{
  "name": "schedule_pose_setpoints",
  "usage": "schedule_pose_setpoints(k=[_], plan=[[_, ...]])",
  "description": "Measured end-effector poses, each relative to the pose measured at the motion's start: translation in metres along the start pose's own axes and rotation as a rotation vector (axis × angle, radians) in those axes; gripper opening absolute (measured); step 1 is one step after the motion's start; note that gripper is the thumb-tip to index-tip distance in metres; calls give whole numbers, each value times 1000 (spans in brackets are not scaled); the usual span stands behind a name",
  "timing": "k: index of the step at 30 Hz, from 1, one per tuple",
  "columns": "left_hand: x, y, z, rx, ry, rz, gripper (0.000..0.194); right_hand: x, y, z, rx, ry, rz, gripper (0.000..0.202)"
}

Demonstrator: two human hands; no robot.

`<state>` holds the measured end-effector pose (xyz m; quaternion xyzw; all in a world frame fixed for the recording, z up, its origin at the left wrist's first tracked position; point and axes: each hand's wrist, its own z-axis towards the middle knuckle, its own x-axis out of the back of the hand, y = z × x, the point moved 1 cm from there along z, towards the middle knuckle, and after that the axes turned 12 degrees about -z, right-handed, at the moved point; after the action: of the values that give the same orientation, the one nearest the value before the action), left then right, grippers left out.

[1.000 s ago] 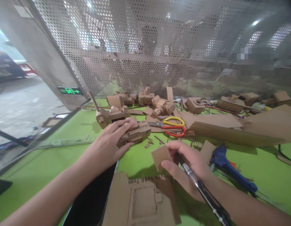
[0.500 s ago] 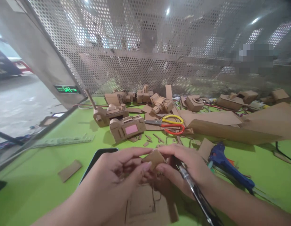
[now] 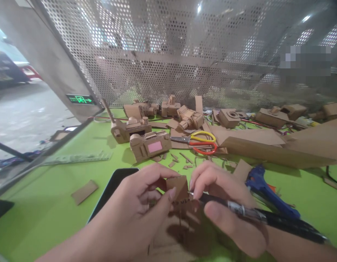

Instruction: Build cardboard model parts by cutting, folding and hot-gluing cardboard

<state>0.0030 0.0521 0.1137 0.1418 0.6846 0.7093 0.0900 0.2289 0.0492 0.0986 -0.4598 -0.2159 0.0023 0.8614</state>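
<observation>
My left hand [image 3: 142,196] pinches a small square piece of cardboard [image 3: 178,187] between thumb and fingers, held above a larger cardboard sheet [image 3: 171,243] near the table's front. My right hand [image 3: 225,203] grips a black pen-like craft knife [image 3: 266,218], its tip touching the right edge of the small piece. A cardboard model camera with a pink panel [image 3: 150,145] stands just beyond my hands on the green table [image 3: 48,218].
A dark phone [image 3: 113,189] lies left of my hands. Red-and-yellow scissors [image 3: 201,142], a blue glue gun [image 3: 266,193], a clear ruler [image 3: 75,158], a loose cardboard strip [image 3: 84,191], several cardboard models and big sheets [image 3: 266,145] lie farther back. Perforated metal screen behind.
My left hand left the cardboard camera and came back to pinch the small piece. My right hand turned the knife so its tip meets the piece's edge.
</observation>
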Motion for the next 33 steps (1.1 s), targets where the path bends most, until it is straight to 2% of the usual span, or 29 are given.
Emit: schedule_pose_setpoints(k=[1,3,5,10,14,18,21,24,26,30,33], plan=[[-1,0,0,13,-16,-13,12,-1,-1,1,21,25,-24,9],[-3,-2,0,38,-35,-18,14,-3,-3,2,49,82,-94,26],[-3,-7,-1,62,-31,3,22,-4,-2,2,65,118,-154,31],[-1,-22,-6,73,-35,24,39,-2,4,-1,36,91,-144,30],[-1,-20,-5,55,-60,50,43,1,5,-1,16,78,-142,28],[2,-8,-4,54,-102,136,41,3,5,0,3,68,-167,27],[5,-1,-7,86,-110,215,42,6,5,2,-38,10,-138,23],[3,4,-13,85,-90,244,25,8,2,2,-99,-53,-79,20],[0,4,-15,84,-69,245,21,9,0,2,-121,-83,-64,19],[-1,-3,-8,18,-85,240,30,10,0,3,-146,-76,-72,17],[5,-12,0,-27,-66,284,19,11,5,6,-218,-58,-68,13]])
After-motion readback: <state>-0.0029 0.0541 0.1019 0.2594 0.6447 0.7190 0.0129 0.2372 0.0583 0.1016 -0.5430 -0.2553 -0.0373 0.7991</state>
